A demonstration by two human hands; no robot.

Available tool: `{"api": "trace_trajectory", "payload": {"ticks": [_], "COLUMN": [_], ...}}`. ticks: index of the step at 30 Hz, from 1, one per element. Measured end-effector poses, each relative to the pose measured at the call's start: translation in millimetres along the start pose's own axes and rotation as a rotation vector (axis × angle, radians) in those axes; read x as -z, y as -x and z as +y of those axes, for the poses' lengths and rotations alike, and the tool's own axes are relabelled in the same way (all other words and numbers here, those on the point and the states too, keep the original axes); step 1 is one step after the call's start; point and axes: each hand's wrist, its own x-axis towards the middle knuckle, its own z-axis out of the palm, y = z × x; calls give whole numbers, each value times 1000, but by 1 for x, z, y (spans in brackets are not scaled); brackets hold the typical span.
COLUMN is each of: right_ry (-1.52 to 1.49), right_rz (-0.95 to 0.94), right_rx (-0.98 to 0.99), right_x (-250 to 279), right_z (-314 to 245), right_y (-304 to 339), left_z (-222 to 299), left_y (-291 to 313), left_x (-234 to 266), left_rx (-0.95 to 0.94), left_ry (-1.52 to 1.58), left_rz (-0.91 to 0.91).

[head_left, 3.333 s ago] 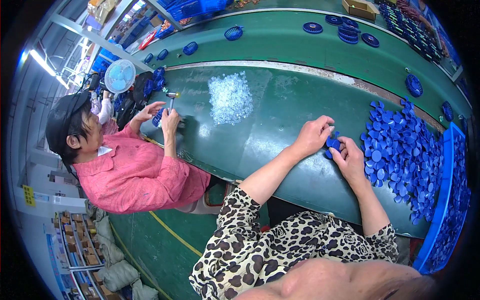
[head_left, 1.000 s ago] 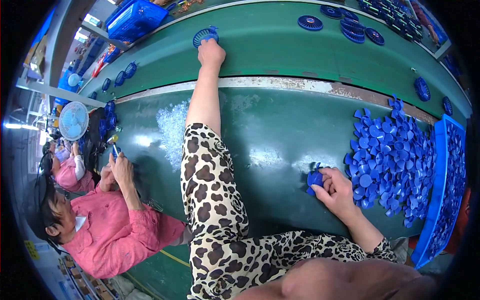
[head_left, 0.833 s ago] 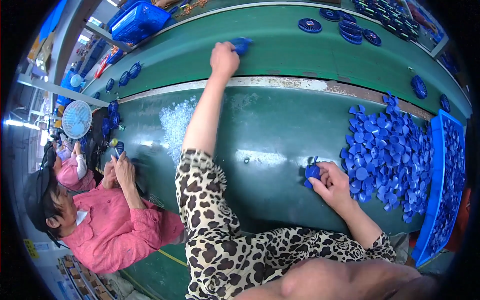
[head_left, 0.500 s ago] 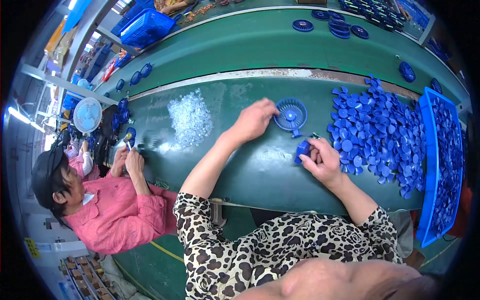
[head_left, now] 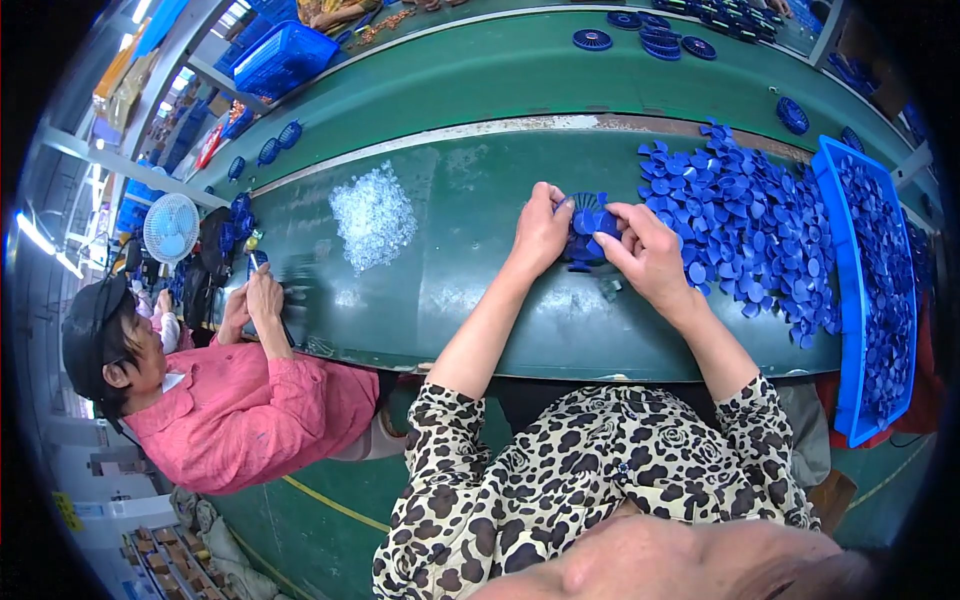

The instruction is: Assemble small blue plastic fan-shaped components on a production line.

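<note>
My left hand (head_left: 541, 232) grips the left edge of a round blue fan housing (head_left: 584, 265) with a slotted grille, at the middle of the green work table. In my right hand (head_left: 652, 254), a blue fan blade (head_left: 597, 222) is pinched between thumb and fingers. The blade sits over the housing's middle and covers much of it; whether it touches the hub cannot be made out. Right of that hand spreads a heap of loose blue fan blades (head_left: 745, 235). A small pale piece (head_left: 610, 288) lies on the table just below the housing.
Left on the table is a pile of small clear pieces (head_left: 372, 220). A blue tray (head_left: 853, 310) full of blades stands at the right edge. Beyond runs a green conveyor belt (head_left: 480, 85) carrying blue fan housings (head_left: 660, 42). A co-worker in pink (head_left: 250, 410) works at the left.
My right hand has moved up and left, bringing the blue blade over the fan housing. My left hand has shifted to grip the housing's edge more fully. The view has shifted slightly.
</note>
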Motion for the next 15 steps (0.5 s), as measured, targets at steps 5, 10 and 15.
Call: {"api": "trace_trajectory", "payload": {"ticks": [5, 10, 15], "right_ry": [285, 524, 557], "right_rz": [-128, -203, -210], "right_rx": [113, 174, 108], "right_x": [5, -5, -13], "right_z": [-4, -1, 9], "right_y": [1, -3, -10], "left_z": [-2, 0, 8], "left_y": [7, 15, 20], "left_x": [2, 1, -12], "left_rx": [291, 354, 278], "left_ry": [805, 1110, 1068], "left_rz": [-203, -392, -333]}}
